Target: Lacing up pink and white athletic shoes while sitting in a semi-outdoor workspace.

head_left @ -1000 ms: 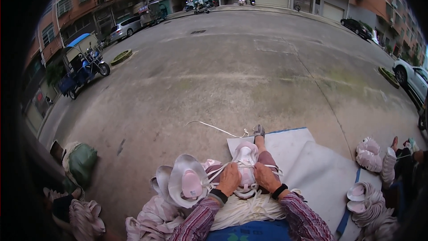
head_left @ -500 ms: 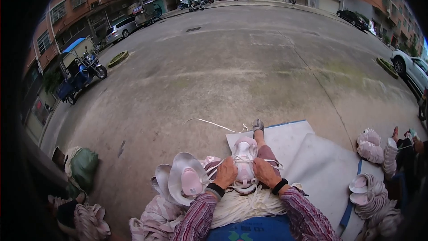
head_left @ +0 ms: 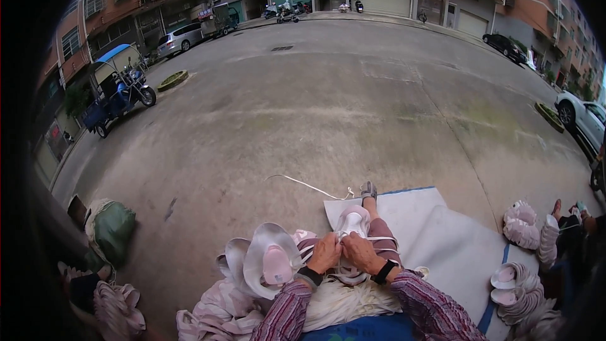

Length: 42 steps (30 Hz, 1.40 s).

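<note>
On my lap lies a pink and white shoe upper [head_left: 353, 220], its toe pointing away from me. My left hand [head_left: 326, 252] and my right hand [head_left: 360, 253] meet over its lacing area, fingers pinched together on a white shoelace [head_left: 382, 238]. The exact grip at the fingertips is partly hidden. Below my hands a thick heap of loose cream-white laces [head_left: 350, 306] covers my lap, over a blue cloth [head_left: 363, 328]. Left of my left hand stands a nested stack of pale shoe uppers [head_left: 257, 268] with pink insides.
More uppers are piled at the lower left [head_left: 218, 309]. A grey-white sheet [head_left: 435, 233] lies to the right, with bundled uppers [head_left: 517, 287] at its edge. A green sack [head_left: 113, 233] sits at left. A stray lace [head_left: 303, 181] lies on the concrete. Another person's foot [head_left: 557, 208] shows at right.
My hands have come together over the shoe upper from either side of it, the right hand moving left. The whole view has shifted slightly.
</note>
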Each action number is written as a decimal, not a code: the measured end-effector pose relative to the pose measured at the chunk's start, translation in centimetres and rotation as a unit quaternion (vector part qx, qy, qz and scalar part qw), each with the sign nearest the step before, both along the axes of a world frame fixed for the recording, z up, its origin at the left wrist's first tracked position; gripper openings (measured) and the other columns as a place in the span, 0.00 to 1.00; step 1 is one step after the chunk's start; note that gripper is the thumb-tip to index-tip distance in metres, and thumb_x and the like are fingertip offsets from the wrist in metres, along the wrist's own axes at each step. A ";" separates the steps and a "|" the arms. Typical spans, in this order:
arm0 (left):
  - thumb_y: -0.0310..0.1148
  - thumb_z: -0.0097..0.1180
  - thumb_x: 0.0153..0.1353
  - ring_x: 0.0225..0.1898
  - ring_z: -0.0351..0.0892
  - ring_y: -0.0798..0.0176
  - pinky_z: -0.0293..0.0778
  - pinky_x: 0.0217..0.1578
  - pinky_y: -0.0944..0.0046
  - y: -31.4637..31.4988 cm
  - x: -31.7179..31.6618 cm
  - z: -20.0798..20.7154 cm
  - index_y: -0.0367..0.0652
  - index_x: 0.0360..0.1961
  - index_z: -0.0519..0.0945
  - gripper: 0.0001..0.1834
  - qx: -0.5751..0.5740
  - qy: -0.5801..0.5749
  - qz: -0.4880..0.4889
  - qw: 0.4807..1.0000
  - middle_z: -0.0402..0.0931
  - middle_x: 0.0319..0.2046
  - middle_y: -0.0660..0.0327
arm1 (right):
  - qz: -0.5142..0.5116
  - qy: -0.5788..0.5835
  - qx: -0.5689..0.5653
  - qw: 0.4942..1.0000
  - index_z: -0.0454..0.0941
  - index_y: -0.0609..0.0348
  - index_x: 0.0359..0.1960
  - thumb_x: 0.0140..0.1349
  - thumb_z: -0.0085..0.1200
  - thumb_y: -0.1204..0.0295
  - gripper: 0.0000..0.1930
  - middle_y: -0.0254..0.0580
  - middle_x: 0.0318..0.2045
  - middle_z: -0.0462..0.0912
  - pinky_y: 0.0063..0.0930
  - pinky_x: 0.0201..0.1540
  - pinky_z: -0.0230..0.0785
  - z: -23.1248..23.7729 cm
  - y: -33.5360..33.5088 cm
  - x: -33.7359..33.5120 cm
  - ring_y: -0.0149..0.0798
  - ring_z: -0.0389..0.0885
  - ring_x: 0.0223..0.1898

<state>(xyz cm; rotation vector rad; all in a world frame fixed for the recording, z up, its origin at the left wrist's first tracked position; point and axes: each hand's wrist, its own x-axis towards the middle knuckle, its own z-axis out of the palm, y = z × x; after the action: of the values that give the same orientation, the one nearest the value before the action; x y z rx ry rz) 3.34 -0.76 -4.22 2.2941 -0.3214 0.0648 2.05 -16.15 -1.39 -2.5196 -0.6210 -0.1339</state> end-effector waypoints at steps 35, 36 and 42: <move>0.30 0.54 0.55 0.37 0.75 0.48 0.70 0.36 0.53 -4.2 -5.3 3.8 0.40 0.27 0.77 0.05 0.014 -0.163 -0.255 0.953 0.75 0.35 0.51 | 0.034 0.012 0.177 0.984 0.75 0.61 0.44 0.59 0.48 0.77 0.11 0.53 0.31 0.78 0.37 0.38 0.72 -0.7 -9.9 -0.4 0.53 0.78 0.33; 0.32 0.54 0.57 0.35 0.76 0.48 0.71 0.36 0.53 -4.8 -6.2 3.7 0.39 0.30 0.78 0.07 0.017 -0.056 -0.302 0.951 0.76 0.32 0.51 | 0.017 0.013 0.214 0.977 0.75 0.61 0.45 0.59 0.48 0.79 0.13 0.53 0.30 0.78 0.36 0.37 0.72 -0.4 -10.5 -0.2 0.52 0.78 0.31; 0.35 0.46 0.65 0.21 0.77 0.58 0.71 0.25 0.59 -5.5 -5.1 5.2 0.35 0.32 0.74 0.12 -0.078 0.302 -0.182 0.933 0.74 0.18 0.55 | -0.132 0.206 0.242 0.939 0.74 0.65 0.41 0.61 0.47 0.76 0.08 0.35 0.21 0.75 0.21 0.23 0.66 2.0 -12.0 -0.5 0.26 0.72 0.20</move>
<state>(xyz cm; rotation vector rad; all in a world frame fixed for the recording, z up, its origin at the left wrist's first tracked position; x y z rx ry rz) -1.77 -6.22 0.99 1.9450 -0.3904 -0.7602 1.59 -28.10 0.63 -2.0447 -0.0610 0.1319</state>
